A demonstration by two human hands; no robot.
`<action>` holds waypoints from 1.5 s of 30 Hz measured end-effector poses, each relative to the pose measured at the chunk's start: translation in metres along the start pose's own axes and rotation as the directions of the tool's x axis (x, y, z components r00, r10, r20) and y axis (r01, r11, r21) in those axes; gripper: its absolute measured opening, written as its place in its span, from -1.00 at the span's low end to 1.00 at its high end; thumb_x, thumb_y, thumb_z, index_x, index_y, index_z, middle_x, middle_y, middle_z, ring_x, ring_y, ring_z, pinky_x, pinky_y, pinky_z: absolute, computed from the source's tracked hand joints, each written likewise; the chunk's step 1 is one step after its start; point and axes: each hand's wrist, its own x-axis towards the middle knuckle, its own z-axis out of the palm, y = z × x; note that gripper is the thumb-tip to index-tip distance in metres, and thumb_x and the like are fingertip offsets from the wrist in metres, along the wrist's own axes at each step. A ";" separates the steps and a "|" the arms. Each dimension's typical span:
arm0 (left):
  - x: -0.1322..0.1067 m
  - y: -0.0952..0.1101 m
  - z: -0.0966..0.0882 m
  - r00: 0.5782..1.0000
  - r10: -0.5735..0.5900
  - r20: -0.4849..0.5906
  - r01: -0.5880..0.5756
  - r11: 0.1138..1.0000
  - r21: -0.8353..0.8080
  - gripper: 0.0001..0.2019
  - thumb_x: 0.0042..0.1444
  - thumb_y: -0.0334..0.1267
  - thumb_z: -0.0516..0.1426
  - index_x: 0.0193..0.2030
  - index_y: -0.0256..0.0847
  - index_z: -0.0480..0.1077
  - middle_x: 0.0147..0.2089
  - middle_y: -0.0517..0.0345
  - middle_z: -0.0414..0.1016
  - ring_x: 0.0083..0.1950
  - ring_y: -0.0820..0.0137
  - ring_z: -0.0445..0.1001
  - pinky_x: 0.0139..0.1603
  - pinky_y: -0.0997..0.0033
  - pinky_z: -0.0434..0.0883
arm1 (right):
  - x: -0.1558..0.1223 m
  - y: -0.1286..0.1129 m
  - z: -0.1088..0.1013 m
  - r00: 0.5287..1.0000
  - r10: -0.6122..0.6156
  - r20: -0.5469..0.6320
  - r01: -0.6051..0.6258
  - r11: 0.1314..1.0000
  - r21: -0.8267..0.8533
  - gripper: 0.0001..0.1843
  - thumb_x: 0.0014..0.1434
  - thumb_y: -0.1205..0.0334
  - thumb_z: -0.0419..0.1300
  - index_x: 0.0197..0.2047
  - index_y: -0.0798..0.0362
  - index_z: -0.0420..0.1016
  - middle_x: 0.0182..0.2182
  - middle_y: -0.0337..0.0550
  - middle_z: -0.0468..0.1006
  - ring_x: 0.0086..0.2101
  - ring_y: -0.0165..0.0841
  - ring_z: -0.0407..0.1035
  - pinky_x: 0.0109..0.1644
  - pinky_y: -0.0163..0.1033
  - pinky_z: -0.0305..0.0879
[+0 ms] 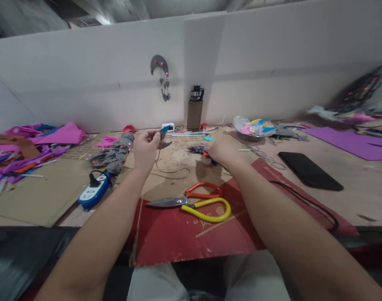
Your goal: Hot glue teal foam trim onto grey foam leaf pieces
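Observation:
My left hand [147,146] is raised over the work surface, its thumb and fingers pinching a small pointed blue piece [165,129] of felt or foam. A thin grey cord [159,165] hangs below that hand and curls across the cardboard. My right hand [224,151] is closed around a dark blue glue gun [196,149] with an orange part; its nozzle points left and the palm hides most of its body. Closer to me, scissors [191,202] with one red and one yellow handle lie on the red cardboard [165,242], blades toward the left.
On the left are pink and purple scraps [59,133], grey felt pieces [114,150] and a blue-and-white power strip [95,190]. A brown bottle [195,108] stands by the wall. To the right are a bowl of scraps [253,128], a black phone [310,170] and a purple sheet [350,142].

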 end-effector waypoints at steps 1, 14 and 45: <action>-0.002 0.001 0.000 0.999 0.042 0.008 -0.042 0.997 0.065 -0.90 -0.02 -0.27 0.22 -0.35 -0.23 0.48 -0.42 0.20 0.50 -0.42 0.48 0.46 -0.32 0.52 0.44 | -0.003 -0.007 0.000 1.000 -0.010 -0.012 0.010 0.999 0.036 -0.70 -0.09 0.20 0.30 -0.63 0.00 0.22 -0.62 -0.05 0.39 -0.33 -0.15 0.41 -0.30 -0.16 0.25; -0.023 0.018 0.016 0.982 0.124 0.143 -0.148 0.974 0.171 -0.87 0.06 -0.26 0.20 -0.25 -0.18 0.52 -0.27 0.16 0.54 -0.25 0.42 0.48 -0.09 0.43 0.42 | -0.044 -0.080 0.036 0.975 -0.191 0.112 -0.025 0.407 0.913 -0.73 0.03 0.15 0.18 -0.26 -0.04 0.15 -0.48 -0.41 0.23 -0.53 -0.53 0.17 -0.44 -0.36 0.26; -0.020 0.011 0.023 0.950 -0.254 0.181 0.292 0.928 -0.231 -0.88 -0.03 -0.28 0.26 -0.36 -0.25 0.45 -0.29 0.15 0.56 -0.23 0.44 0.55 -0.09 0.32 0.52 | -0.038 -0.072 0.030 0.950 -0.189 -0.248 0.309 0.663 0.682 -0.84 0.14 0.17 0.12 -0.39 0.08 0.38 -0.46 -0.28 0.44 -0.47 -0.48 0.21 -0.32 -0.30 0.13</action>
